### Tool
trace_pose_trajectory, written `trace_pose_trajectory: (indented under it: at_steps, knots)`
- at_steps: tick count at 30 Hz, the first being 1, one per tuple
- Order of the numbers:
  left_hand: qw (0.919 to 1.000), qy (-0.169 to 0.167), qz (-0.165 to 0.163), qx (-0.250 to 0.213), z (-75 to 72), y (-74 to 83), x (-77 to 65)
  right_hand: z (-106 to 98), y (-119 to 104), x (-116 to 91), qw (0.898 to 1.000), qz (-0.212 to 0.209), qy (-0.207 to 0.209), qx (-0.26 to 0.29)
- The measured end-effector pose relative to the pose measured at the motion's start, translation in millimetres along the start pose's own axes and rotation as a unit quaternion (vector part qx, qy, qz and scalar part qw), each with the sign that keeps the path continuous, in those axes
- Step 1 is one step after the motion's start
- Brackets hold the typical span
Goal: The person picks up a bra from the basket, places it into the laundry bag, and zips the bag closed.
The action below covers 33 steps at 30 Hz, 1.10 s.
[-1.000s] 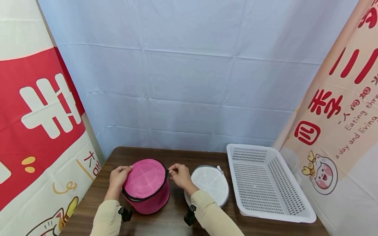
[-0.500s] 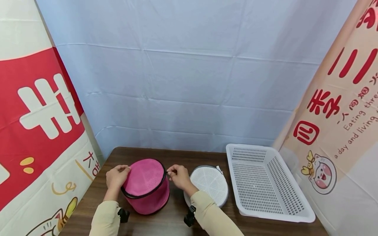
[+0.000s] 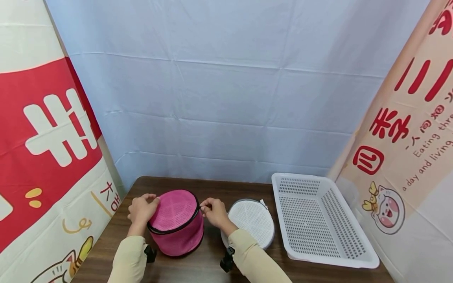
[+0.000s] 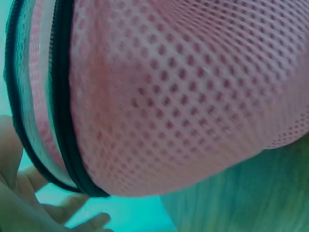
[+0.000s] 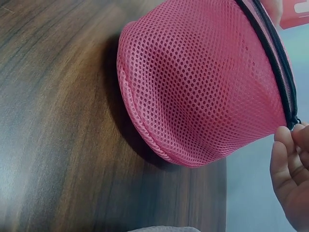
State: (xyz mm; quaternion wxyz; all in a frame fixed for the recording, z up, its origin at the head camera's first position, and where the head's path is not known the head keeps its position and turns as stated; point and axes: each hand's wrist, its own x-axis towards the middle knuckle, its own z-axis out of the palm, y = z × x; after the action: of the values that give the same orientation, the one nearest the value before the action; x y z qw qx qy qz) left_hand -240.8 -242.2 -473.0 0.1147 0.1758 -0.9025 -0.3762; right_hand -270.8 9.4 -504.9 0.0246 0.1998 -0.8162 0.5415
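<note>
A round pink mesh laundry bag [image 3: 175,212] with a black zipper band stands on the table's left side. Its zipper gapes along the left part of the lid's edge, as the left wrist view shows. My left hand [image 3: 142,210] is at that edge, thumb against the lid's rim [image 4: 41,181] and the other fingers spread loosely. At the bag's right side my right hand [image 3: 215,211] pinches the small black zipper pull [image 5: 297,120] between thumb and forefinger. A flat round white mesh bag [image 3: 251,222] with a grey border lies by the right forearm.
A white perforated plastic basket [image 3: 288,254] stands at the right end of the brown wooden table [image 3: 226,186]. Behind the table hangs a pale blue cloth [image 3: 226,98]. Printed cloths flank it on the left and right.
My left hand has shifted slightly along the lid's edge, its fingers now more spread. The lid's front gap has narrowed. My right hand stays almost still at the zipper.
</note>
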Motion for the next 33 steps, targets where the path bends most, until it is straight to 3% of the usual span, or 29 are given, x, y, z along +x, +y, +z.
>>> trace_pose_trajectory:
  at_steps: [6,16,23,33]
  knots:
    - [0.9976,-0.018,0.066,0.003,7.4,8.3,12.9,0.9,-1.0,0.0,1.0,-0.004,-0.003,0.001]
    - [0.9886,-0.088,0.122,0.01,16.0,10.9,29.4,2.3,-2.6,3.7,1.0,-0.003,-0.009,0.013]
    - [0.9822,-0.148,0.115,0.01,24.1,6.5,35.9,2.2,-3.5,5.1,1.0,-0.003,-0.001,0.02]
    - [0.9895,-0.135,0.051,-0.013,19.7,5.0,33.3,1.9,-1.6,7.7,1.0,0.009,0.005,0.014]
